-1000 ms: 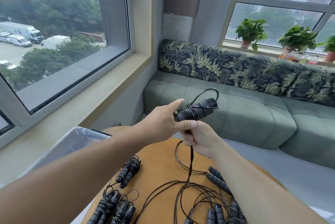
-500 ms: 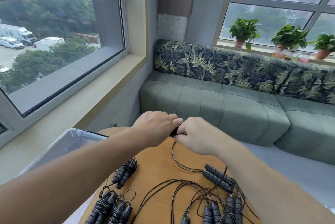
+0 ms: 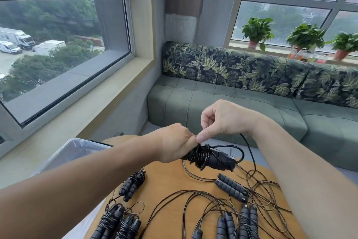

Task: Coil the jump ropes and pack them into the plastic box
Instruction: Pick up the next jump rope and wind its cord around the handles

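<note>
While a green sofa (image 3: 232,107) fills the far corner under the windows, a round wooden table (image 3: 170,184) sits near, with a clear plastic box (image 3: 77,151) just beside its left edge. Loose ropes (image 3: 222,205) tangle across the table's right half, their handles lying near the right and near edges. Three coiled ropes (image 3: 133,184) lie along the left edge, apart from the box. Above the table's far edge the left hand (image 3: 174,147) is closed around a pair of handles (image 3: 215,158) half wrapped in cord. The right hand (image 3: 222,120), touching the left, pinches the cord (image 3: 249,149) between thumb and curled fingers; the cord trails down to the tangle.
</note>
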The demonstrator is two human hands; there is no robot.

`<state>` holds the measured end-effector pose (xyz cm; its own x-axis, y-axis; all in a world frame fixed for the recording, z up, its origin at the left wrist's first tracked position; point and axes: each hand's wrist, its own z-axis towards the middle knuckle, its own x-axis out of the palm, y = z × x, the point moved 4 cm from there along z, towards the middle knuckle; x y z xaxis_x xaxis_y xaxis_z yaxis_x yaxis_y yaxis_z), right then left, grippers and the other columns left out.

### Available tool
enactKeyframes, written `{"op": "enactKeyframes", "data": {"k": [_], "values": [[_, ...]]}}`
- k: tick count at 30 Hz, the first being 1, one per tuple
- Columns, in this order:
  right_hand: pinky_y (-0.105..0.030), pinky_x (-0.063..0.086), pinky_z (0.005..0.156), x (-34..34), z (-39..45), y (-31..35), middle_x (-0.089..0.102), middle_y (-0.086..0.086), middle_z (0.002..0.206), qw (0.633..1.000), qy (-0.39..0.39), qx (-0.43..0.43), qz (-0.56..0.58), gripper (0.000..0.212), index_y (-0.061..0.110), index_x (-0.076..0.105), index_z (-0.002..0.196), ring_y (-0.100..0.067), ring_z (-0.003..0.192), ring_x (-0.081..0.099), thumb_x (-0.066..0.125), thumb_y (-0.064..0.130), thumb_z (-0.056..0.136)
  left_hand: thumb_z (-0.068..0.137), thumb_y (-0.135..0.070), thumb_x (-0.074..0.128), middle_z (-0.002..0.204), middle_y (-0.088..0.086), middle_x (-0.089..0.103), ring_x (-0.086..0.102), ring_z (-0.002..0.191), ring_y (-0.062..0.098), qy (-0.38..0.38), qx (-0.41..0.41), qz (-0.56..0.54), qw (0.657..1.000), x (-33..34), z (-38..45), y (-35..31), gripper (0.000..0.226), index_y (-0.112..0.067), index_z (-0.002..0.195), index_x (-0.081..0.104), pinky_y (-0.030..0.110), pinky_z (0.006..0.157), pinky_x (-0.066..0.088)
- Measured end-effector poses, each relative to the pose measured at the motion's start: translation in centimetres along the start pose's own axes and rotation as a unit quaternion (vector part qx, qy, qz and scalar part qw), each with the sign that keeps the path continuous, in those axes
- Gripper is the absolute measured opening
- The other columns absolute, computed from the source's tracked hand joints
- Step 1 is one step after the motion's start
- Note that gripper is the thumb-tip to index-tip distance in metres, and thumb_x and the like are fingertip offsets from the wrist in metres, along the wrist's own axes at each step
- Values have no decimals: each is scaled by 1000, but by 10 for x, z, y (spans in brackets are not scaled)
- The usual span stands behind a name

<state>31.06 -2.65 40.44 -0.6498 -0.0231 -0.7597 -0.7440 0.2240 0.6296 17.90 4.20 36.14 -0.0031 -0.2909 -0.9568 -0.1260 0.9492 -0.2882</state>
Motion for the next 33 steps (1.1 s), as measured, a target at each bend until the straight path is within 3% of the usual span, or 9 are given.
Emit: {"op": "enactKeyframes", "data": {"k": [5, 9, 12, 15, 18, 22, 26, 30, 33], "values": [[-19, 33, 46, 8, 4, -22, 54, 5, 53, 980, 30, 6, 198, 38, 16, 62, 65, -8, 46, 43, 94, 36, 56, 83, -70, 27, 58, 3, 47, 38, 52, 14, -61, 16, -137, 988, -4, -4, -11, 61, -16, 63, 46, 36, 57, 42], [-19, 45, 46, 20, 7, -39, 62, 1, 58, 929, 41, -1, 368, 33, 18, 67, 63, -9, 46, 55, 92, 37, 54, 70, -76, 65, 58, -14, 57, 48, 52, 3, -87, -19, -278, 956, -5, -1, -13, 51, -28, 86, 58, 23, 54, 40], [-25, 48, 57, 29, 1, -53, 61, -3, 69, 866, -11, 25, 499, 17, 14, 64, 75, -12, 56, 59, 63, 8, 91, 63, -80, 65, 84, -6, 72, 66, 73, 11, -121, -48, -313, 941, -8, 2, -1, 72, -36, 115, 42, 31, 72, 54], [-24, 23, 51, 45, -2, -57, 44, 1, 65, 874, -49, 9, 483, 30, 19, 63, 73, -8, 54, 35, 50, 3, 94, 68, -82, 60, 113, 8, 68, 64, 108, 24, -123, -60, -316, 939, -11, 2, 5, 86, -50, 141, 30, 37, 95, 50], [-24, 15, 48, 60, 0, -58, 40, -1, 65, 871, -82, 44, 483, 26, 13, 62, 85, -9, 51, 24, 42, 11, 101, 74, -69, 57, 112, -7, 67, 65, 103, 19, -123, -70, -312, 940, -10, 5, 5, 74, -43, 141, 39, 25, 90, 49], [-23, 16, 46, 82, -7, -56, 40, 1, 65, 882, -85, 71, 458, 37, 1, 64, 111, -10, 50, 22, 41, 29, 106, 73, -71, 52, 93, 1, 70, 68, 84, 21, -148, -159, -299, 929, -9, 8, 23, 74, -33, 135, 44, 31, 75, 52], [-19, 25, 44, 91, -10, -45, 41, -1, 67, 937, -89, 95, 323, 29, 5, 62, 106, -7, 44, 30, 39, 23, 106, 87, -64, 54, 90, -7, 59, 56, 75, 7, -103, -170, -181, 963, -3, 11, 24, 59, -31, 134, 40, 21, 63, 40], [-29, 34, 55, 98, -10, -34, 48, -2, 63, 980, -65, 113, 147, 34, 9, 58, 78, -13, 51, 40, 41, 25, 103, 90, -62, 54, 125, -2, 54, 54, 102, 21, -71, -144, -62, 985, 4, 11, 24, 60, -26, 135, 37, 34, 87, 42], [-30, 40, 58, 99, -12, -30, 53, 0, 65, 989, -66, 121, 46, 32, 22, 51, 70, -19, 58, 48, 44, 23, 101, 91, -62, 53, 132, -5, 51, 53, 109, 24, -63, -122, 19, 990, 6, 10, 19, 61, -25, 136, 37, 34, 86, 37]]}}
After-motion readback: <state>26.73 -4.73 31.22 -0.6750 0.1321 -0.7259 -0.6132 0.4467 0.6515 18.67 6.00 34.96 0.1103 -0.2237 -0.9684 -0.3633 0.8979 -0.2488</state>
